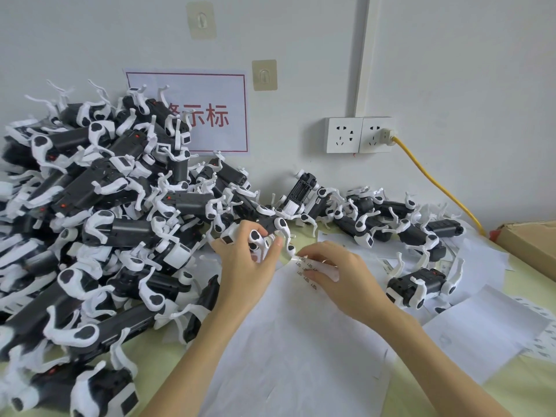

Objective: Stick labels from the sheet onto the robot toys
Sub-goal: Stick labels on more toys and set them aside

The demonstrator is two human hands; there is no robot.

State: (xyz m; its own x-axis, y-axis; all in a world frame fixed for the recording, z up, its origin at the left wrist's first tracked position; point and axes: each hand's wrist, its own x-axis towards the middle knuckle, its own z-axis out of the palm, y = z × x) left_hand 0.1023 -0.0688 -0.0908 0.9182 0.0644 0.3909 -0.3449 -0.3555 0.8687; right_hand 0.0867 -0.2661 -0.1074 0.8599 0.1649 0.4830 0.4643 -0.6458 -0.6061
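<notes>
A black-and-white robot dog toy point(272, 225) lies at the near edge of a big heap of the same toys point(99, 206). My left hand point(246, 263) grips this toy, fingers curled round its white legs. Just to the right, my right hand point(334, 275) pinches the curled edge of a label sheet point(310, 264) with small printed labels. The two hands almost touch at the toy's leg. The white backing paper point(301, 341) spreads under both forearms.
More robot toys point(391, 224) lie along the wall at right, one alone point(418, 284) near my right hand. Loose sheets point(481, 326) cover the table at right. A cardboard box point(532, 245) sits at far right. A yellow cable point(436, 182) runs from the wall socket.
</notes>
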